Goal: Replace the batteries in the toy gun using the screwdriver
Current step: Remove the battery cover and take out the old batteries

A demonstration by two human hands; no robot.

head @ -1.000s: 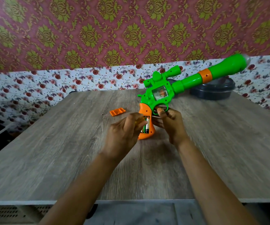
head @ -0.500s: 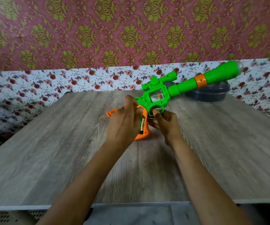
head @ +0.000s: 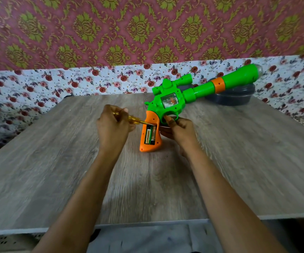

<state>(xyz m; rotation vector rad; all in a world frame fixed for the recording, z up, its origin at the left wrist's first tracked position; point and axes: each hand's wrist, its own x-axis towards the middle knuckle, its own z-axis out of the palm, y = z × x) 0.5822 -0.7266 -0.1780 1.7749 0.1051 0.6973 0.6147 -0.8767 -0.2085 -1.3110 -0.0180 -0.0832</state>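
**A:** What's in the handle?

**B:** The battery compartment (head: 150,135) in the orange handle is uncovered. Two batteries (head: 148,134) lie in it side by side, lengthwise.

**A:** And where's the toy gun (head: 167,103) itself?

**B:** Around the middle of the table (head: 238,161). The butt of the handle rests on the wood and the green barrel tilts up toward the back right.

**A:** Hands?

**B:** The left hand (head: 113,126) has a closed grip round the yellow handle of the screwdriver (head: 134,119). The shaft points right, with its tip at the top edge of the compartment. The right hand (head: 179,129) has its grip wrapped behind the orange handle, one finger up at the trigger guard.

**A:** Any other container?

**B:** A dark round container (head: 237,96) with a lid sits at the back right. I cannot tell what it holds.

**A:** Room to move?

**B:** There is bare wood on every side of the gun. The near edge runs under both forearms and the left edge slants away. The far edge meets the floral wall (head: 92,81).

**A:** Anything in the way?

**B:** Only the barrel, which crosses in front of the dark container. I cannot tell whether they touch.
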